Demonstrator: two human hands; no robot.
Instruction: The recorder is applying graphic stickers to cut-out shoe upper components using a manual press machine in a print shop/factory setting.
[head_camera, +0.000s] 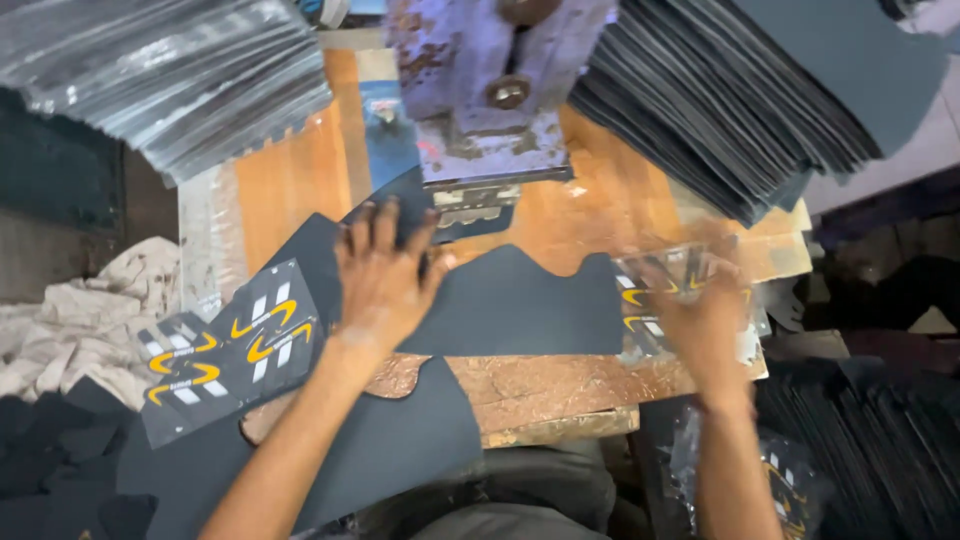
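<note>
At far left, printed dark panels (225, 350) already lie on the bench (560, 385). Our left hand (385, 275), grip spread, presses a plain dark sheet (520, 300) under the press (490, 90). Our right hand (700, 315) pinches a clear printed film (655, 275). A tall dark stack (740, 100) waits.

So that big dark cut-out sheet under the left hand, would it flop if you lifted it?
Probably. The dark sheet looks thin and lies flat under the left hand, and a similar piece droops over the bench edge, so it likely bends. It looks light. Its matte surface suggests it would not slide easily.
</note>
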